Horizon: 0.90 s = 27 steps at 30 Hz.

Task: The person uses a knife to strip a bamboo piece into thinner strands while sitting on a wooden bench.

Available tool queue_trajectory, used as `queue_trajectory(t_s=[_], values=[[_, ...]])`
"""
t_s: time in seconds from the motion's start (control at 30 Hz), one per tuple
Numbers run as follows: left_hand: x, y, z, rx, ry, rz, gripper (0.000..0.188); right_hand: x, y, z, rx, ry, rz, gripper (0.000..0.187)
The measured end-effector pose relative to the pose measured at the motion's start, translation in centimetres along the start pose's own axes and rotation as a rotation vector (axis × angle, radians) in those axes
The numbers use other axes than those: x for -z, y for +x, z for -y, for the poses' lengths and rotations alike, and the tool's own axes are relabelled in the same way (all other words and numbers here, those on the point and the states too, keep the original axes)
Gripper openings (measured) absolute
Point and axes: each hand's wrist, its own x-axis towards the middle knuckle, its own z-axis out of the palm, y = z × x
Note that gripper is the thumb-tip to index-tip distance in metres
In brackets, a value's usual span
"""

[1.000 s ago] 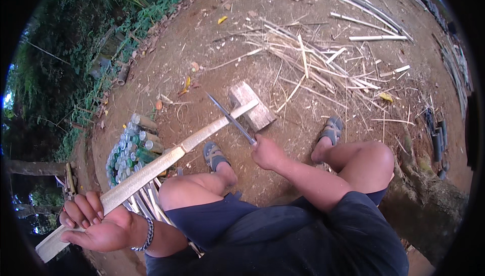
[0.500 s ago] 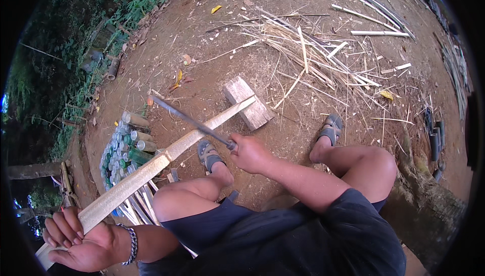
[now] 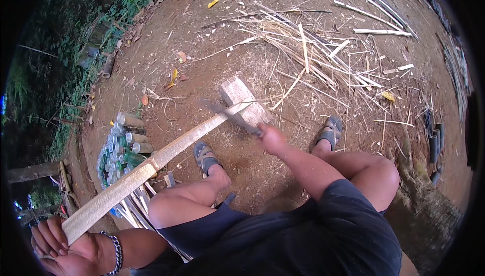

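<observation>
I sit on bare dirt with a long bamboo slat (image 3: pixel 151 162) running from my left hand (image 3: pixel 60 245) at the lower left up to a wooden block (image 3: pixel 242 99) in front of my feet. My left hand is closed around the near end of the slat, fingers wrapped over it, holding it steady at a slant. The far tip rests on the block. My right hand (image 3: pixel 270 137) is clenched on the handle of a knife (image 3: pixel 227 114), whose blade is blurred and lies across the slat near its tip, just at the block; I cannot tell whether the edge touches the wood. I judge I am in the middle of trimming the slat's far end. The next stroke calls for a firm hold at my left, the tip kept braced on the block, and the blade kept clear of my left sandal (image 3: pixel 204 157) just below. Cut strips (image 3: pixel 313 48) lie scattered beyond the block, and bottles (image 3: pixel 118 149) lie stacked at my left.
</observation>
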Motion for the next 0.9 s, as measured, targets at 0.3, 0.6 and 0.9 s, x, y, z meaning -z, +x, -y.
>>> queue_trajectory(t_s=[0.3, 0.6, 0.9], values=[[0.1, 0.8, 0.6, -0.056, 0.073, -0.008, 0.013, 0.6, -2.3, 5.7, 0.232, 0.029, -0.021, 0.024], [0.6, 1.0, 0.3, 0.022, 0.026, 0.059, 0.018, -0.3, 1.7, -1.0, -0.128, 0.047, -0.021, 0.03], [-0.4, 0.9, 1.1, 0.026, 0.032, 0.039, 0.022, -2.8, 6.6, -10.8, -0.259, -0.037, -0.074, 0.023]])
